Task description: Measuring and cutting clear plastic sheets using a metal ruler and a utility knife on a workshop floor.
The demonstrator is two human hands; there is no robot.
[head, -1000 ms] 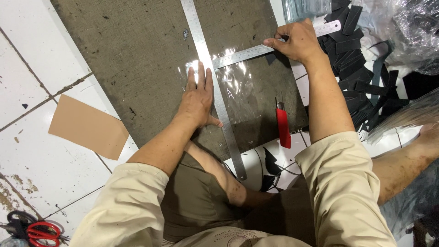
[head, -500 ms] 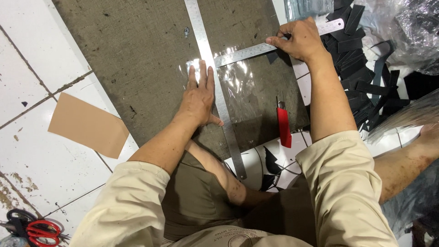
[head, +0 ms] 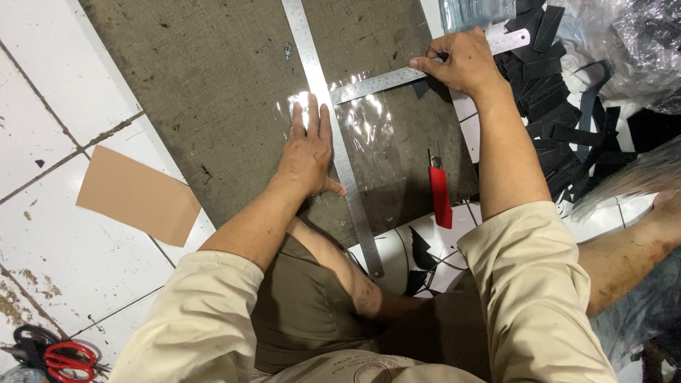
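Clear plastic sheet (head: 372,131) uncut, apparently — left hand (head: 306,152) flat on long ruler (head: 333,135), right hand (head: 461,62) pinching short ruler (head: 376,84); red knife (head: 440,193) lies unused.

1. Clear plastic bag (head: 369,135) – flat, glossy, see-through, lying on the dark mat under the crossed steel rulers; the left hand (head: 308,152) presses its left edge.
2. Clear plastic packet (head: 477,12) – top edge of the view, right of centre, transparent with a bluish sheen, partly cut off.
3. Crumpled clear plastic wrapping (head: 638,42) – top right corner, shiny, over dark strips.
4. No labels, signs or screens visible.
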